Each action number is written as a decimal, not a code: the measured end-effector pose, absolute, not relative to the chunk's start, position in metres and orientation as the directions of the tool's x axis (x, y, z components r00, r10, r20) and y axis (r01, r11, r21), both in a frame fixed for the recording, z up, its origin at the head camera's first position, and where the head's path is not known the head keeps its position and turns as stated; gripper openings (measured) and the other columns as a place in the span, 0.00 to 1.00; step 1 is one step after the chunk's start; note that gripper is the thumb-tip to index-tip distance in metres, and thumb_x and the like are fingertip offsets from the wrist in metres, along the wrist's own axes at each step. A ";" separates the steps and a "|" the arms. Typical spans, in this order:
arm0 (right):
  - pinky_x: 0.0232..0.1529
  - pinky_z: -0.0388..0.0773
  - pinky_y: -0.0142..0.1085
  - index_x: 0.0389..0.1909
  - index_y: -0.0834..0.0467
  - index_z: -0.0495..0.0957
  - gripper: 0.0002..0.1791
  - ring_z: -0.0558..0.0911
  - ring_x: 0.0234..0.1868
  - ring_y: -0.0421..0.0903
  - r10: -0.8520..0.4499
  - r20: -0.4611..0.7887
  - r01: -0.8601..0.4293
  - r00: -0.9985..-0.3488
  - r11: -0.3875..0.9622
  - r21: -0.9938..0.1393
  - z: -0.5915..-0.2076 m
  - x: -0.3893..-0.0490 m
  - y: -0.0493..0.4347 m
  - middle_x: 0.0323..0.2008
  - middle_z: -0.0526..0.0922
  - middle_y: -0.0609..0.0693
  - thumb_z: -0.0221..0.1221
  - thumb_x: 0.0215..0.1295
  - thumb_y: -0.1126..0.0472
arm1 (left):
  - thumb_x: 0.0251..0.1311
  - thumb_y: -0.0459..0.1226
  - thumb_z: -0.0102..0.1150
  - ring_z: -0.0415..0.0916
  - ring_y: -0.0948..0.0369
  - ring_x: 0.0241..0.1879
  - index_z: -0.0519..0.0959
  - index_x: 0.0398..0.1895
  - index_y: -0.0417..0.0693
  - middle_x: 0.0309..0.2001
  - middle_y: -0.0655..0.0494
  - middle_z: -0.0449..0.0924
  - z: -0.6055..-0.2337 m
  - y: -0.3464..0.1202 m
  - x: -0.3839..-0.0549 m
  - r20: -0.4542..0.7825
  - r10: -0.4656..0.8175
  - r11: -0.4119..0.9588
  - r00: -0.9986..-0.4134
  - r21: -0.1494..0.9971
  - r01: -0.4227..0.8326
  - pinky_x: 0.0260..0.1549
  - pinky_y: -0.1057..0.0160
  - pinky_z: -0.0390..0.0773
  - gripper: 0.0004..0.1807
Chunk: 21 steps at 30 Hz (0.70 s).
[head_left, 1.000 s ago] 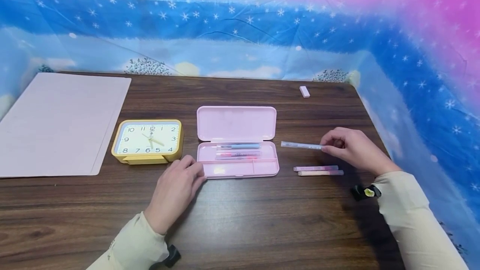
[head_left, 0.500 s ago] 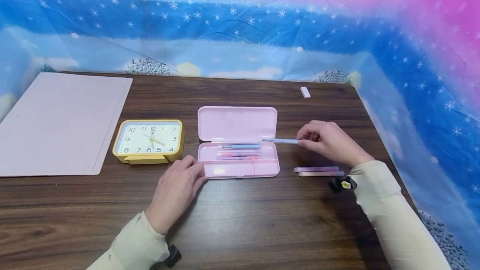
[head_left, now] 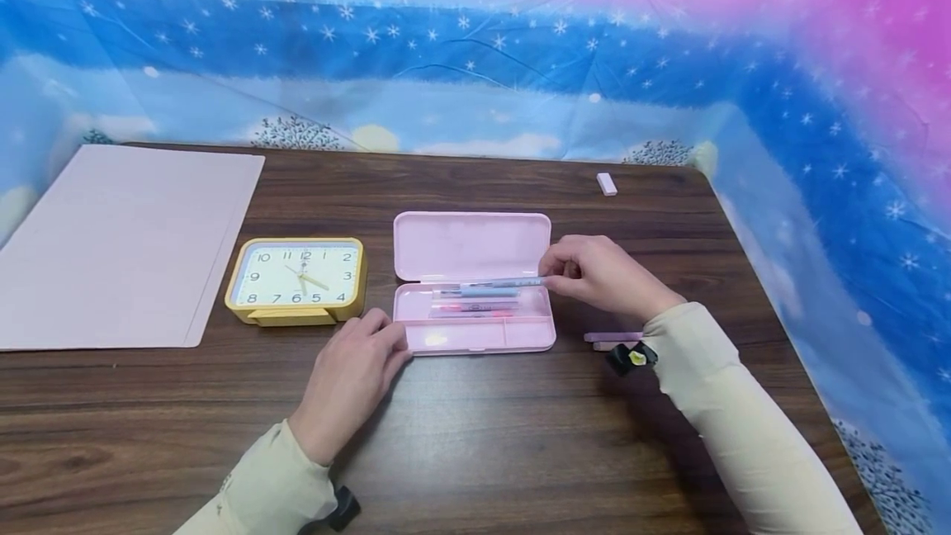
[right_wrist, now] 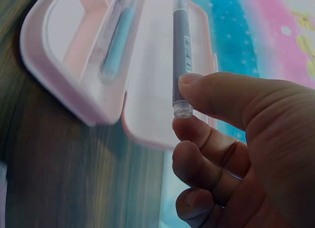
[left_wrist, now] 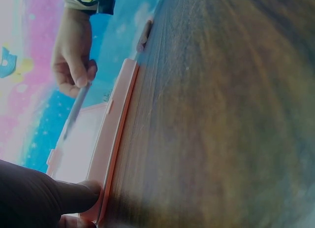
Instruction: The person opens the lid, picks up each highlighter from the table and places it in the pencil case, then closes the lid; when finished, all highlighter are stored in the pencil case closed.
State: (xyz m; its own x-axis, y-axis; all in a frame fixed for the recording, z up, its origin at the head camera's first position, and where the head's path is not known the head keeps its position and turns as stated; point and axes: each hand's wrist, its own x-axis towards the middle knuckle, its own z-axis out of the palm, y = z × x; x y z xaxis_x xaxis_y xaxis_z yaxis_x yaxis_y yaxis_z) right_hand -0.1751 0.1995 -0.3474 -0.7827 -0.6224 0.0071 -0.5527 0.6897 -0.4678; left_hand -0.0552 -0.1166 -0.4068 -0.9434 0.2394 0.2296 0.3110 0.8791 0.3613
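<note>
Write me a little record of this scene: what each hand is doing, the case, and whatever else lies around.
Right hand: pinches a pen near one end, above the case
Left hand: holds the case's near left corner
Lid: open
In the long compartment: a blue pen and some pinkish pens, count unclear
Right of the case: two loose pens, partly hidden
Left of the case: a yellow clock, then a pale sheet
Far right: a small eraser

We see a yellow-framed clock (head_left: 297,279) on the dark wooden desk (head_left: 483,436), a pale flat sheet (head_left: 126,254) left of it, a small pale block (head_left: 607,184) near the far edge, and snowflake-patterned cloth (head_left: 475,48) behind.
</note>
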 end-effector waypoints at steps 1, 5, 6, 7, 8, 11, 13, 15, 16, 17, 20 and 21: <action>0.32 0.75 0.34 0.36 0.49 0.83 0.01 0.76 0.29 0.38 -0.630 0.008 -0.559 -0.777 0.685 -0.467 -0.349 -0.176 0.196 0.31 0.82 0.41 0.64 0.65 0.59 | 0.58 0.38 0.70 0.68 0.58 0.31 0.78 0.26 0.53 0.33 0.57 0.75 -0.407 -0.117 -0.055 0.224 0.239 0.881 -0.945 0.360 0.308 0.32 0.61 0.71 0.08; 0.32 0.75 0.34 0.37 0.51 0.83 0.03 0.77 0.29 0.38 -0.659 0.017 -0.588 -0.752 0.659 -0.468 -0.352 -0.178 0.184 0.32 0.82 0.41 0.64 0.64 0.61 | 0.58 0.39 0.69 0.68 0.58 0.32 0.79 0.27 0.54 0.33 0.58 0.75 -0.407 -0.117 -0.055 0.212 0.236 0.885 -0.948 0.356 0.300 0.32 0.61 0.71 0.08; 0.32 0.75 0.34 0.37 0.51 0.83 0.03 0.77 0.29 0.38 -0.667 0.021 -0.597 -0.745 0.653 -0.465 -0.353 -0.178 0.181 0.33 0.83 0.42 0.64 0.64 0.62 | 0.58 0.39 0.69 0.68 0.58 0.31 0.79 0.27 0.54 0.33 0.58 0.75 -0.407 -0.117 -0.055 0.212 0.237 0.885 -0.948 0.355 0.300 0.32 0.61 0.71 0.08; 0.33 0.75 0.34 0.37 0.51 0.83 0.03 0.77 0.30 0.38 -0.672 0.021 -0.604 -0.740 0.650 -0.462 -0.353 -0.178 0.179 0.33 0.83 0.42 0.64 0.64 0.62 | 0.58 0.39 0.69 0.68 0.58 0.32 0.79 0.27 0.54 0.33 0.58 0.75 -0.407 -0.117 -0.055 0.210 0.238 0.886 -0.948 0.353 0.300 0.32 0.61 0.72 0.08; 0.33 0.76 0.34 0.37 0.52 0.83 0.04 0.77 0.30 0.38 -0.677 0.021 -0.608 -0.736 0.647 -0.461 -0.354 -0.178 0.176 0.34 0.83 0.43 0.63 0.63 0.62 | 0.58 0.39 0.69 0.68 0.58 0.32 0.79 0.27 0.54 0.33 0.58 0.75 -0.407 -0.117 -0.055 0.210 0.238 0.886 -0.948 0.352 0.301 0.32 0.60 0.72 0.08; 0.35 0.76 0.34 0.37 0.52 0.84 0.04 0.77 0.31 0.38 -0.680 0.013 -0.610 -0.733 0.648 -0.455 -0.356 -0.178 0.170 0.35 0.84 0.43 0.64 0.63 0.63 | 0.58 0.39 0.69 0.69 0.58 0.32 0.79 0.27 0.54 0.33 0.58 0.75 -0.407 -0.117 -0.056 0.209 0.240 0.885 -0.948 0.353 0.302 0.33 0.60 0.72 0.08; 0.35 0.76 0.34 0.37 0.52 0.84 0.04 0.77 0.31 0.38 -0.675 0.000 -0.600 -0.738 0.656 -0.459 -0.358 -0.178 0.166 0.34 0.84 0.43 0.64 0.62 0.63 | 0.58 0.39 0.69 0.69 0.58 0.32 0.79 0.27 0.54 0.34 0.58 0.75 -0.407 -0.116 -0.056 0.209 0.240 0.885 -0.948 0.354 0.302 0.33 0.60 0.73 0.08; 0.36 0.75 0.34 0.37 0.53 0.84 0.04 0.77 0.31 0.39 -0.669 -0.009 -0.590 -0.743 0.662 -0.463 -0.360 -0.178 0.163 0.33 0.84 0.44 0.64 0.62 0.63 | 0.58 0.39 0.70 0.69 0.58 0.32 0.79 0.27 0.54 0.33 0.58 0.75 -0.407 -0.116 -0.055 0.208 0.239 0.885 -0.948 0.356 0.301 0.33 0.60 0.73 0.08; 0.36 0.75 0.34 0.36 0.53 0.84 0.04 0.77 0.31 0.39 -0.667 -0.012 -0.587 -0.745 0.663 -0.465 -0.361 -0.178 0.161 0.33 0.84 0.44 0.64 0.62 0.63 | 0.58 0.39 0.70 0.69 0.58 0.32 0.79 0.27 0.54 0.33 0.58 0.75 -0.407 -0.116 -0.055 0.209 0.238 0.885 -0.948 0.356 0.301 0.33 0.60 0.73 0.08; 0.36 0.75 0.34 0.36 0.53 0.84 0.03 0.77 0.31 0.39 -0.666 -0.016 -0.583 -0.746 0.665 -0.467 -0.362 -0.177 0.160 0.33 0.83 0.44 0.63 0.62 0.63 | 0.57 0.39 0.70 0.69 0.58 0.32 0.79 0.27 0.54 0.33 0.58 0.75 -0.407 -0.116 -0.055 0.210 0.237 0.885 -0.948 0.356 0.301 0.33 0.60 0.73 0.08; 0.35 0.75 0.33 0.35 0.52 0.84 0.03 0.76 0.31 0.39 -0.662 -0.025 -0.576 -0.750 0.670 -0.468 -0.363 -0.177 0.158 0.32 0.83 0.44 0.63 0.62 0.63 | 0.57 0.38 0.70 0.69 0.58 0.32 0.79 0.26 0.53 0.33 0.58 0.75 -0.407 -0.117 -0.055 0.217 0.236 0.884 -0.947 0.356 0.302 0.33 0.60 0.73 0.08; 0.35 0.75 0.33 0.35 0.52 0.84 0.03 0.76 0.30 0.39 -0.659 -0.027 -0.573 -0.751 0.672 -0.470 -0.364 -0.177 0.157 0.32 0.83 0.44 0.63 0.62 0.62 | 0.57 0.38 0.70 0.69 0.58 0.32 0.79 0.26 0.53 0.33 0.58 0.75 -0.407 -0.117 -0.055 0.220 0.236 0.885 -0.947 0.355 0.303 0.33 0.59 0.73 0.08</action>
State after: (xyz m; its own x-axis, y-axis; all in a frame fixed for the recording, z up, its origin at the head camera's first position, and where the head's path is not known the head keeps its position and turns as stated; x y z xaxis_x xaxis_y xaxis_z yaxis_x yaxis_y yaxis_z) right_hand -0.1769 0.1575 -0.3637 -0.7513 -0.6594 -0.0270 -0.5727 0.6717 -0.4700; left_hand -0.0552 -0.1171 -0.4066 -0.9467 0.2356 0.2198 0.3026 0.8845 0.3550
